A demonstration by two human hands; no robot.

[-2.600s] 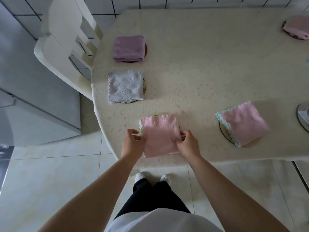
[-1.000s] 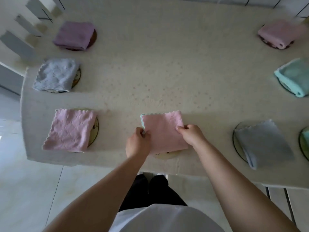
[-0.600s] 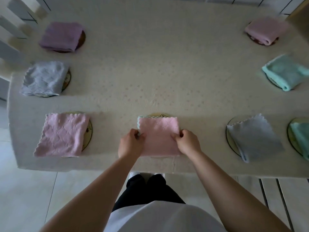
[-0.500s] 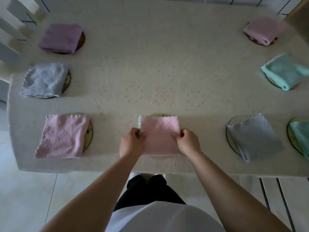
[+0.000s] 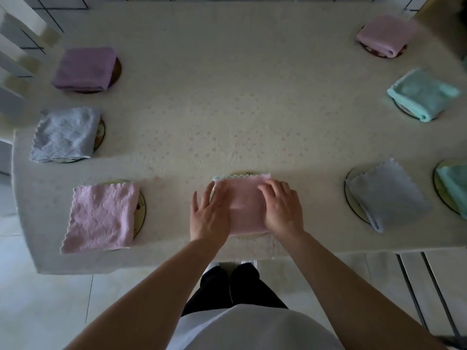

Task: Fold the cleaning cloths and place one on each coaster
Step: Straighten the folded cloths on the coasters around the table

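A folded pink cloth with a mint scalloped edge [image 5: 243, 203] lies on a round coaster [image 5: 244, 173] at the table's near edge. My left hand [image 5: 209, 214] rests flat on the cloth's left side, fingers spread and straight. On the cloth's right side my right hand [image 5: 281, 207] lies flat with loosely bent fingers. Other folded cloths sit on coasters around the table: a pink one [image 5: 102, 214], a grey one [image 5: 64, 135], a purple one [image 5: 84, 68], a pink one far right [image 5: 385, 34], a mint one [image 5: 422, 94], a grey one [image 5: 389, 195].
The table carries a cream flowered tablecloth [image 5: 240, 109]. A white chair [image 5: 15, 46] stands at the far left corner. Another mint cloth on a coaster [image 5: 454, 190] is cut off by the right frame edge. Pale floor tiles lie below the table's near edge.
Both hands have let go of the pink cloth's side edges and now lie flat on top of it. The cloth sits squarely on its coaster.
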